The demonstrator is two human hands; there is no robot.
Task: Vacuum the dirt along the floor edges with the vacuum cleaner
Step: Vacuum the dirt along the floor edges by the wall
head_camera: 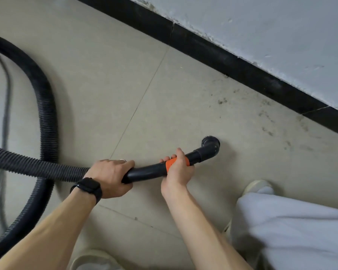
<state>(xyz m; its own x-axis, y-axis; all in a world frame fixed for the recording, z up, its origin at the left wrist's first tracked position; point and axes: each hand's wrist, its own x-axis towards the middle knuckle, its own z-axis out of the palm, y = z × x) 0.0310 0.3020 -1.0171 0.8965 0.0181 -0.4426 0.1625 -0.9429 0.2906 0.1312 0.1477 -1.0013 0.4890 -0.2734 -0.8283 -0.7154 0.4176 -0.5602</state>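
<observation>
Ribbed black hose [47,114] loops over the floor at far left and crosses itself, with a thin grey cord [5,114] lying beside it; the vacuum cleaner's body is out of view. Left hand [109,178], watch [88,187] on the wrist, wraps its fingers round the rear of the curved black tube [146,173], where the hose joins. Right hand [177,170] curls round the orange collar [171,163] further along the tube. Round brush nozzle [211,145] at the tube's tip sits low at the floor, well short of the wall edge; cannot tell whether it touches. Dirt [265,117]: dark specks scattered right of the nozzle, between it and the black baseboard [232,61]. Judgement: the step in hand is bringing the nozzle into that patch. To do it well, steer with the right hand, hold the bristles flat on the tile, and run slow overlapping passes parallel to the baseboard, finishing tight along its foot. The left hand should feed slack so the looped hose neither drags nor kinks. Floor [105,65]: pale beige tiles, thin joints, smudged near the edge. Wall [261,26] above the baseboard: grey-white, paint ragged at its foot. Pale shoe [258,187] and light trouser leg [291,230] at lower right, near the nozzle.
</observation>
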